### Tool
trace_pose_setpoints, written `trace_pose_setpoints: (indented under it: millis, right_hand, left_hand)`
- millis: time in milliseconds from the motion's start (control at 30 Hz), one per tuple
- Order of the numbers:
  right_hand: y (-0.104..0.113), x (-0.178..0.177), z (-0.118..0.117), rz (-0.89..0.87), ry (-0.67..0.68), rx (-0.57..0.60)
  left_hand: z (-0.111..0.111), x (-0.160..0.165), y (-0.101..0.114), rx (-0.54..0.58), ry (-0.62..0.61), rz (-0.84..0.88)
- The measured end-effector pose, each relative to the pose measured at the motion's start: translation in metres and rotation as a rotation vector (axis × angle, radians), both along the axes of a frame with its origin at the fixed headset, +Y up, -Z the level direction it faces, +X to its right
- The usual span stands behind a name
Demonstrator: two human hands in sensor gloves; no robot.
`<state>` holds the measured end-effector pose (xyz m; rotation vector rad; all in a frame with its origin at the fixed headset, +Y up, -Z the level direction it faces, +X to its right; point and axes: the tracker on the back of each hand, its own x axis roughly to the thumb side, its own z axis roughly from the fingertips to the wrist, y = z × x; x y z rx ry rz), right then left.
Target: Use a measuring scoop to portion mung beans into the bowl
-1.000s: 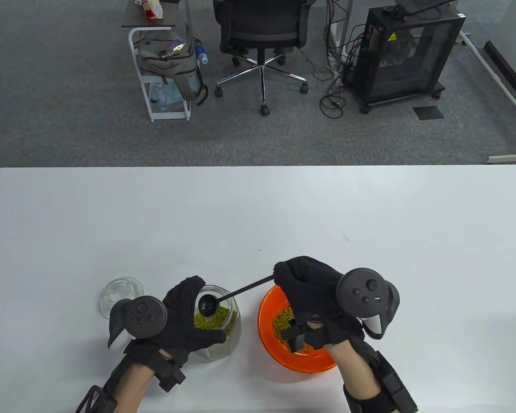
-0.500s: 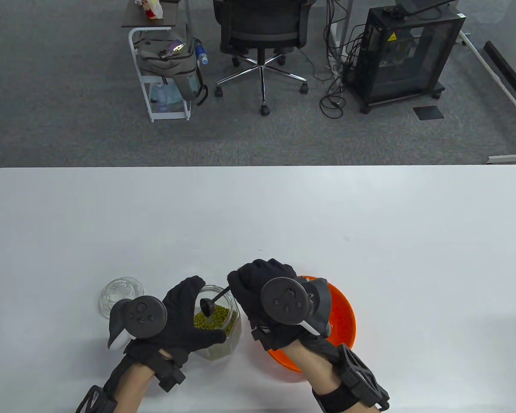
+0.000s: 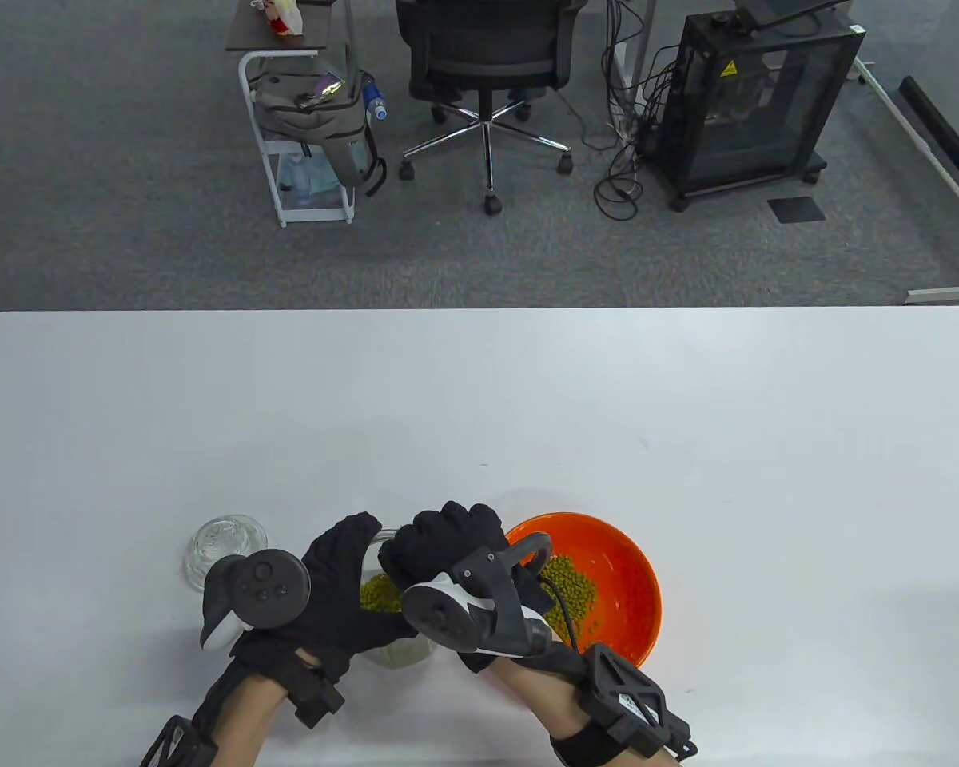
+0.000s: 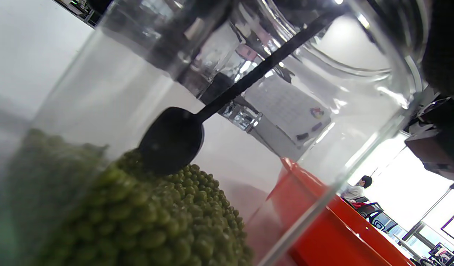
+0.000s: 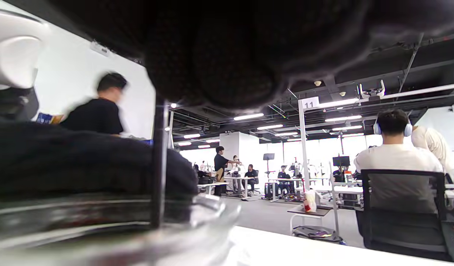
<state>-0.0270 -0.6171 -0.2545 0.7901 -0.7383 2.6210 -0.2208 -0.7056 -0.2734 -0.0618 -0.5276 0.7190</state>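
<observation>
My left hand (image 3: 350, 587) grips a clear glass jar (image 3: 395, 649) of green mung beans (image 3: 380, 594) near the table's front edge. My right hand (image 3: 441, 545) hovers over the jar's mouth and pinches the thin handle (image 5: 158, 162) of a black measuring scoop. In the left wrist view the scoop's cup (image 4: 171, 146) is inside the jar, its lower edge touching the bean pile (image 4: 149, 221). Just right of the jar stands the orange bowl (image 3: 630, 577), holding a small heap of beans (image 3: 571, 587). From above, my right hand hides the scoop.
A round glass lid (image 3: 225, 545) lies on the white table (image 3: 479, 399) left of the jar. Beyond the far edge are an office chair (image 3: 487, 56), a cart and a black cabinet. People sit at desks in the right wrist view.
My right hand has swung left from above the bowl to the jar mouth, tipping the scoop down into the jar. The bowl's beans are now uncovered. The left hand has not moved.
</observation>
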Motion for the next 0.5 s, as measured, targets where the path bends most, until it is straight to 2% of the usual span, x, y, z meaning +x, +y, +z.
trace_pose_setpoints:
  millis: [300, 500]
  right_hand:
    - [-0.023, 0.027, -0.022, -0.349, 0.015, -0.358]
    - [-0.034, 0.044, -0.033, -0.449, 0.047, -0.563]
  left_hand:
    - [0.000, 0.000, 0.000, 0.001, -0.001, -0.002]
    - [0.000, 0.000, 0.000, 0.001, -0.001, -0.003]
